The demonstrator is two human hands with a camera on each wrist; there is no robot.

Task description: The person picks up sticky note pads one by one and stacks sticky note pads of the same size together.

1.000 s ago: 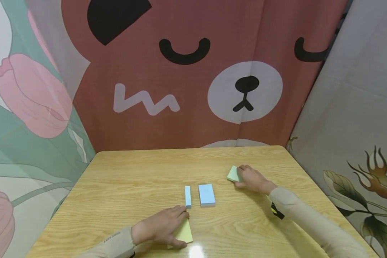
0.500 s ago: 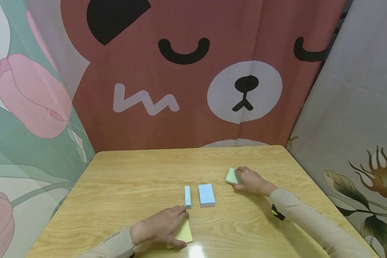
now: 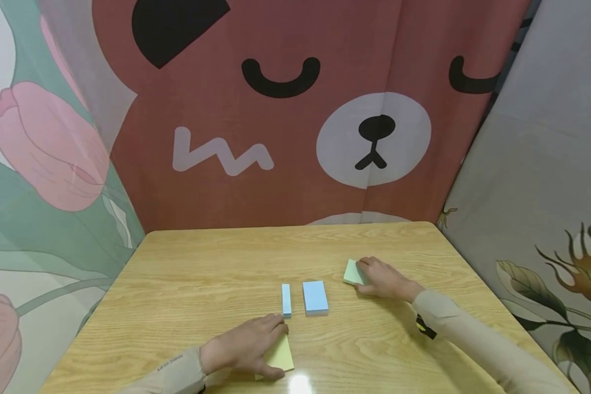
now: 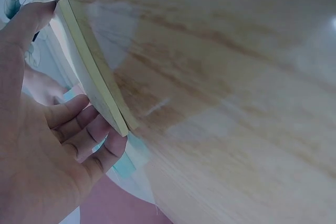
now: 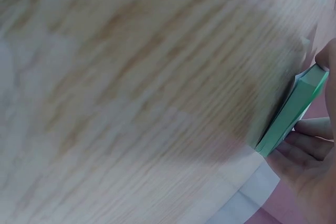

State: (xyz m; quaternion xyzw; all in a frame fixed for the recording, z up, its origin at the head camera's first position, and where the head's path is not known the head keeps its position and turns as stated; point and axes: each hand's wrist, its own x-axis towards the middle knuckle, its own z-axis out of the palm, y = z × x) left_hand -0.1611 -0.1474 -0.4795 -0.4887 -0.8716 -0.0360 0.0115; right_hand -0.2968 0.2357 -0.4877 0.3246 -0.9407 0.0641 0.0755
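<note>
My left hand [image 3: 248, 346] holds a yellow sticky note pad [image 3: 282, 355] at the near middle of the table. In the left wrist view the yellow pad's edge [image 4: 94, 66] runs between thumb and fingertips. Farther back and to the right, my right hand [image 3: 385, 278] grips a pale green sticky note pad [image 3: 353, 272], its left part showing past the fingers. The right wrist view has the green pad [image 5: 291, 111] low against the wood, thumb at one end, fingers at the other. Between the hands lie a narrow light blue pad [image 3: 287, 300] and a wider blue pad [image 3: 316, 297].
The wood-grain table [image 3: 202, 262] ends at a back edge against a reddish curtain [image 3: 285, 197] with a bear print. Floral cloths hang at the left [image 3: 39, 230] and right [image 3: 527, 219] sides. A bright light reflection shows at the near edge.
My right hand has drawn the green pad slightly nearer and to the left, turning it a little straighter. My left hand and the blue pads stay where they were.
</note>
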